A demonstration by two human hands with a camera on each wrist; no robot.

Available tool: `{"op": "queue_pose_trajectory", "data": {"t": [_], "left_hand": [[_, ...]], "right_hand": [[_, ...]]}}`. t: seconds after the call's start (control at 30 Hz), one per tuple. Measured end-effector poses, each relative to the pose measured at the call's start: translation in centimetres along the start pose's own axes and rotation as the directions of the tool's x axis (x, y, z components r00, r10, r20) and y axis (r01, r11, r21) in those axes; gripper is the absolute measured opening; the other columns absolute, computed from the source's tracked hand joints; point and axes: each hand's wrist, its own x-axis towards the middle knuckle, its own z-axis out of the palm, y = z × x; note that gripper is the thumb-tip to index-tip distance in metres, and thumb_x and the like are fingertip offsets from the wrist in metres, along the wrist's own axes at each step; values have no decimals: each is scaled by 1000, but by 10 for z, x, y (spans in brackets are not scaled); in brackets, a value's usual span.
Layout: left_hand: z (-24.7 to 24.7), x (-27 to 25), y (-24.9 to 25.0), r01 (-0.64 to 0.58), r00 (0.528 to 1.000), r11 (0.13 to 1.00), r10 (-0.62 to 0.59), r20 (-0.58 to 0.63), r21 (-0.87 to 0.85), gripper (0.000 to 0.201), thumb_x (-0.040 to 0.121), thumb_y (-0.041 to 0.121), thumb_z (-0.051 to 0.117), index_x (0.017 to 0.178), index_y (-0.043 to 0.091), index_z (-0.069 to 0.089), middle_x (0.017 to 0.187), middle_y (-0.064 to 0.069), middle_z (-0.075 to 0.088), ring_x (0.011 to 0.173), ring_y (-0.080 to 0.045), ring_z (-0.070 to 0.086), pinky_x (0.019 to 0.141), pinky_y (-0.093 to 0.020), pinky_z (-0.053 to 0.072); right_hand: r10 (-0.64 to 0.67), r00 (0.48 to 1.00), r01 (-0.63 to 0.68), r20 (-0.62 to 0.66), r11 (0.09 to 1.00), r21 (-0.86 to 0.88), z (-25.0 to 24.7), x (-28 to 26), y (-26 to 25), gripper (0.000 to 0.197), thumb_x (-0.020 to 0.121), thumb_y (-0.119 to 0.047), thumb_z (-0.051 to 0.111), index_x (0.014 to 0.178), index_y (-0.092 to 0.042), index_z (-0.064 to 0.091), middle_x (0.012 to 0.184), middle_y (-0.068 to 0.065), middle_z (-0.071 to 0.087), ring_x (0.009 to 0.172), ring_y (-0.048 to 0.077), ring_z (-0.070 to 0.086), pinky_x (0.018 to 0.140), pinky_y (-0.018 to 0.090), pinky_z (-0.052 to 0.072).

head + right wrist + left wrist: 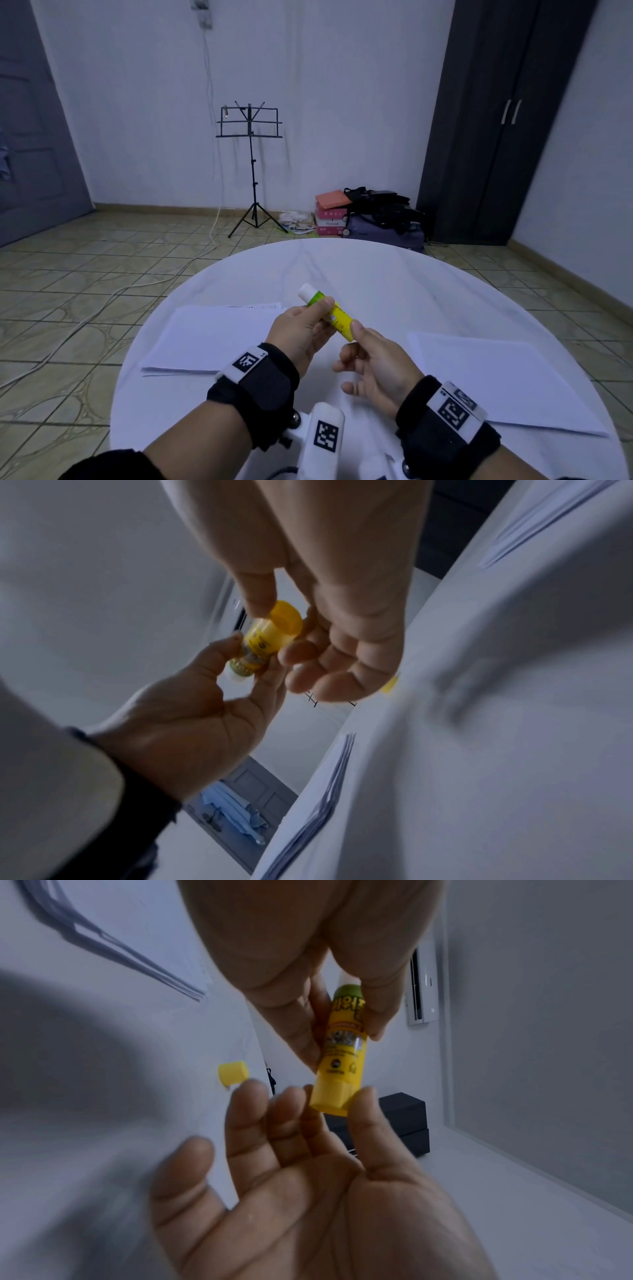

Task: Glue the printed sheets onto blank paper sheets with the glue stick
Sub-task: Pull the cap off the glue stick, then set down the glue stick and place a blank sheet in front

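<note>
You hold the glue stick (pixel 329 313) above the middle of the round white bench (pixel 376 274), tilted, its white uncapped tip pointing away from you and its yellow base towards you; your left hand (pixel 301 330) grips the barrel near the green band, thumb on top and fingers curled beneath; your right hand (pixel 373 366) pinches the yellow base between thumb and forefinger, the remaining fingers loosely spread below it.

From the left wrist view the glue stick (pixel 342 1053) shows its printed yellow label, and the right hand (pixel 308 1191) lies palm up with its fingertips (pixel 365 1099) touching the knob at the base; the yellow cap (pixel 232 1073) lies on the bench, apart from the glue stick and on the far side of your right fingers.

From the right wrist view your left hand (pixel 192 710) wraps the tip end of the glue stick (pixel 263 639), while your right hand (pixel 342 642) closes on the base end.

To the left of the glue stick a stack of white paper (pixel 212 335) lies flat on the bench, with a printed edge (pixel 260 306) showing at its far side; to the right of the glue stick a second stack of white paper (pixel 496 377) lies flat, well apart from the first.

Beyond the bench, past the glue stick, a black music stand (pixel 251 164) stands on the tiled floor.
</note>
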Motion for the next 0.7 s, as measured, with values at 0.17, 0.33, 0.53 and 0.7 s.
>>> {"op": "queue_pose_trajectory", "data": {"t": [0.17, 0.33, 0.53, 0.7], "left_hand": [[-1, -6, 3, -8, 1000, 1000, 8, -7, 12, 15, 87, 13, 66, 88, 1, 57, 82, -13, 67, 79, -19, 66, 84, -27, 54], [0, -11, 2, -19, 1000, 1000, 19, -1, 12, 15, 86, 11, 67, 90, 1, 56, 106, -23, 68, 99, -29, 66, 85, -30, 55], [-12, -16, 9, -6, 999, 946, 18, -34, 325, 20, 82, 15, 72, 96, 9, 59, 80, -3, 73, 76, -20, 68, 76, -30, 56], [-38, -24, 19, 42, 992, 791, 39, -119, 611, 16, 81, 1, 66, 87, 11, 56, 80, -9, 59, 65, -21, 58, 66, -30, 53]], "right_hand": [[87, 996, -88, -16, 995, -51, 6, 0, -5, 51, 98, -54, 30, 79, -10, 48, 53, 4, 45, 55, 23, 56, 55, 28, 40], [197, 980, -198, -11, 980, -25, 6, -1, -8, 58, 97, -57, 27, 65, -11, 43, 48, 6, 37, 47, 22, 45, 56, 27, 40], [231, 973, -228, -17, 938, -261, -2, -5, -5, 55, 94, -56, 38, 101, -5, 57, 61, 8, 55, 52, 23, 55, 52, 26, 43], [163, 983, -183, -87, 791, -584, -21, -11, -17, 28, 92, -41, 54, 98, -13, 54, 72, 4, 59, 53, 17, 55, 49, 22, 39]]}}
